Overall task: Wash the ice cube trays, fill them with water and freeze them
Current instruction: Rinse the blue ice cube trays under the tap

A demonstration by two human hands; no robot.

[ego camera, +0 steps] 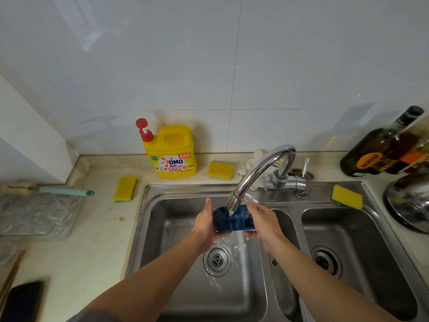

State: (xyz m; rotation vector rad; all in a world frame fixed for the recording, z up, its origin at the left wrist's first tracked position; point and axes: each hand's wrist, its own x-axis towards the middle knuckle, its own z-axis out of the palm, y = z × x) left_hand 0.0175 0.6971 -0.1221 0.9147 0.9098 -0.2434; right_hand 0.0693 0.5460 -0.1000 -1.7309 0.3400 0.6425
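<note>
Head view: left hand [205, 223] and right hand [262, 220] grip opposite ends of a blue ice cube tray [234, 220], fingers curled round its edges. Tray sits directly under the faucet spout [234, 202], above the left sink basin [162, 231]. Water [234, 242] runs off the tray's near edge toward the drain [217, 259].

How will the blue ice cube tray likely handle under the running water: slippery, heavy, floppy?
Probably slippery: the blue ice cube tray is wet under the faucet stream. Likely heavier as compartments fill. Held at its ends by the left hand and right hand, it shows no sag, so perhaps stiff.
</note>
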